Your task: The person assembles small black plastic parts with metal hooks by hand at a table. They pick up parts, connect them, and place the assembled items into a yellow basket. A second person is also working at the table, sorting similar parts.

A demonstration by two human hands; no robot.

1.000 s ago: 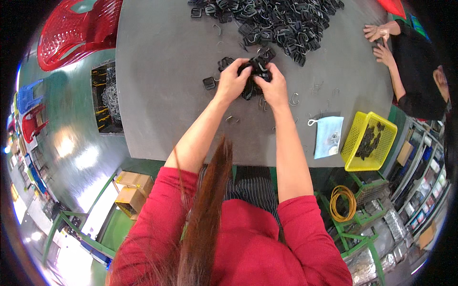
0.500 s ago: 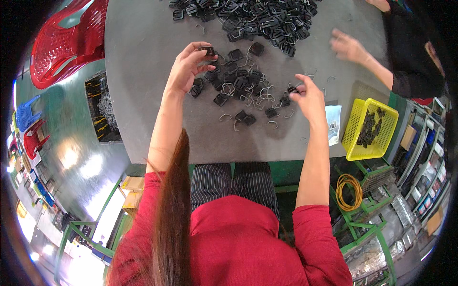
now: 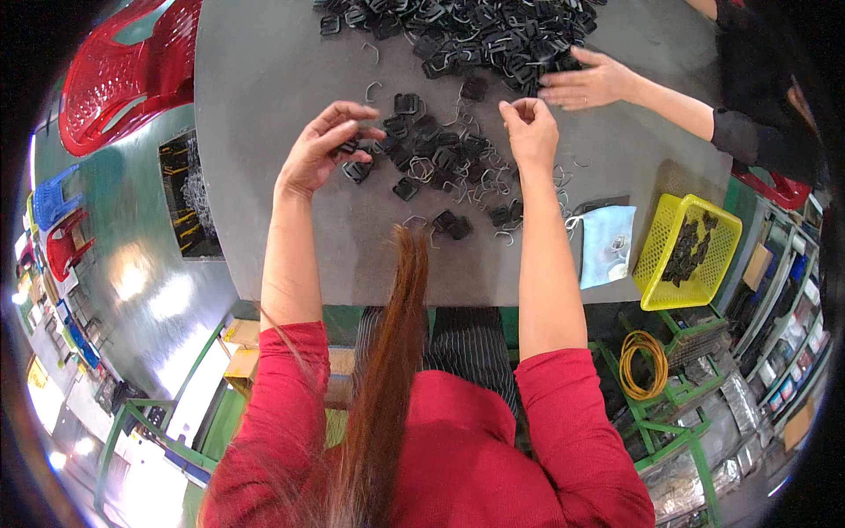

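Observation:
My left hand (image 3: 324, 148) is above the left side of the small pile, its fingers curled around a black plastic buckle (image 3: 349, 147). Another black buckle (image 3: 356, 171) lies just below those fingers. My right hand (image 3: 533, 134) hovers at the right of the small pile, thumb and fingertips pinched together; what they hold, if anything, is too small or hidden to name. Between my hands, the small pile mixes black buckles (image 3: 445, 158) with bent metal wire hooks (image 3: 483, 187). One loose wire hook (image 3: 374, 90) rests beyond my left fingertips.
A large heap of black buckles (image 3: 475, 35) covers the far part of the grey table (image 3: 255, 176). A co-worker's hand (image 3: 588, 84) reaches to its right edge. At right are a light blue face mask (image 3: 606, 246) and a yellow basket (image 3: 650, 264) holding dark pieces.
My left hand has drawn back toward me and left. My right hand has moved away and left, its fingers now pinched. The co-worker's hand has moved left to the heap. The mask is more exposed.

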